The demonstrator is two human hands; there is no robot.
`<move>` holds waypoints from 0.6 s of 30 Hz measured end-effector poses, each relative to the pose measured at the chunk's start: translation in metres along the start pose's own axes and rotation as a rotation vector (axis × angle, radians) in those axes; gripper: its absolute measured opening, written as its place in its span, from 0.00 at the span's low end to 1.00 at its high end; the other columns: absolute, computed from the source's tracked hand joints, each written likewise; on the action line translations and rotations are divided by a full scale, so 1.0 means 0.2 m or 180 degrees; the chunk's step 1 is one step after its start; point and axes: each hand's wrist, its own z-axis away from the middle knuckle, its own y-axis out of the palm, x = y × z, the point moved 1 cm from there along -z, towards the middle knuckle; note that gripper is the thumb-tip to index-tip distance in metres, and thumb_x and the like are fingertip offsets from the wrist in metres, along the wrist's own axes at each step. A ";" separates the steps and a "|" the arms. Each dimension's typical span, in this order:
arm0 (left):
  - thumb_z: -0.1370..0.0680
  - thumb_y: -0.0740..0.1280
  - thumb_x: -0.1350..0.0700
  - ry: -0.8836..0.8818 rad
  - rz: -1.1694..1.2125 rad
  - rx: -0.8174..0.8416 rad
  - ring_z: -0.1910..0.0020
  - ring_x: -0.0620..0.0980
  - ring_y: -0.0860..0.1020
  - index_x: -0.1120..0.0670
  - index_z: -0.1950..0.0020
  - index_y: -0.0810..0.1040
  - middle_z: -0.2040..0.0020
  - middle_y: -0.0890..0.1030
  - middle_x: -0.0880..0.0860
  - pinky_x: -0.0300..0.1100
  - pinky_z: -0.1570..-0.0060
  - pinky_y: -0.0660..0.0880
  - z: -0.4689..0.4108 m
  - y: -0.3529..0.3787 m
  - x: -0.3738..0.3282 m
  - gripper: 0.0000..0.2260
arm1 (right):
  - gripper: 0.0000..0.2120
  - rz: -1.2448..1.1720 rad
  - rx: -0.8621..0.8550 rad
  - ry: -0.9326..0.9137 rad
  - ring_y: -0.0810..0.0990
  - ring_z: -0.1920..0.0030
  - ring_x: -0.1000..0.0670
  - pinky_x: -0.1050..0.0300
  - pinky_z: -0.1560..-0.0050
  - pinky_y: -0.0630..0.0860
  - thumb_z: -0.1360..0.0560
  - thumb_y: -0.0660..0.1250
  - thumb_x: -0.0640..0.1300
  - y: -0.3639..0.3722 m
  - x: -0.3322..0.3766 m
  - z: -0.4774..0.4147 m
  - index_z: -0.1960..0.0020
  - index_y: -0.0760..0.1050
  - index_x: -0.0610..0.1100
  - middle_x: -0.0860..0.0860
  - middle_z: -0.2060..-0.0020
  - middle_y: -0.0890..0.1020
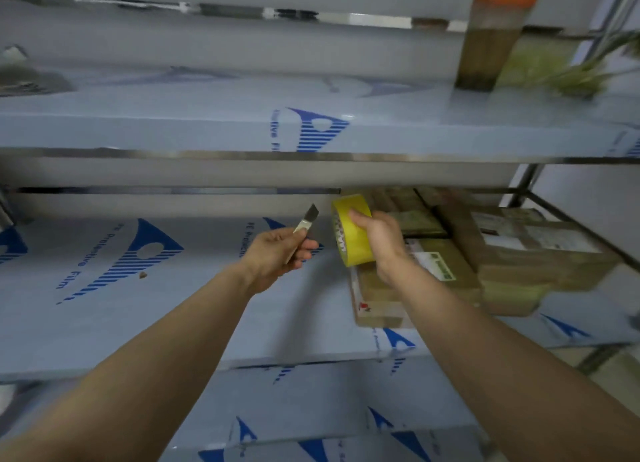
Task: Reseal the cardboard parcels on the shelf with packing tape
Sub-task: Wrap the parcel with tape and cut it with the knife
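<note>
My right hand [379, 243] grips a yellow roll of packing tape [349, 234], held on edge above the middle shelf [173, 305]. My left hand [277, 255] holds a small utility knife [306, 220] with its blade pointing up and to the right, just left of the tape. Several brown cardboard parcels [519, 253] with white labels lie stacked on the right part of the middle shelf, right of and behind my right hand. My right forearm covers part of the nearest flat parcel [377, 305].
The metal shelves are wrapped in pale film with blue logos. On the upper shelf [207, 129] at the right stand a brown and orange bottle [491, 35] and a blurred green plant [568, 70]. A lower shelf [329, 409] lies below my arms.
</note>
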 end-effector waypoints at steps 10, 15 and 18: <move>0.17 0.49 0.49 -0.0716 0.0908 0.0939 0.75 0.44 0.64 0.60 0.49 0.77 0.69 0.68 0.51 0.34 0.77 0.62 -0.08 0.55 -0.01 0.21 | 0.14 -0.0318 -0.0348 -0.0013 0.81 0.51 0.41 0.49 0.46 0.76 0.30 0.74 0.48 -0.56 0.02 0.03 0.50 0.80 0.40 0.43 0.53 0.83; 0.18 0.59 0.56 -0.0692 0.0845 0.1024 0.73 0.43 0.71 0.56 0.49 0.74 0.66 0.72 0.51 0.33 0.76 0.71 -0.10 0.83 0.03 0.05 | 0.27 -0.0300 -0.0877 -0.0082 0.79 0.44 0.46 0.53 0.43 0.75 0.32 0.74 0.52 -0.79 0.02 0.13 0.37 0.75 0.40 0.45 0.42 0.80; 0.18 0.59 0.58 -0.0672 0.0589 0.1206 0.78 0.42 0.64 0.53 0.49 0.71 0.68 0.70 0.50 0.31 0.84 0.57 -0.05 1.00 0.10 0.03 | 0.24 -0.0177 -0.1144 -0.0025 0.75 0.42 0.49 0.55 0.38 0.69 0.28 0.72 0.50 -0.95 -0.01 0.22 0.36 0.73 0.41 0.51 0.43 0.78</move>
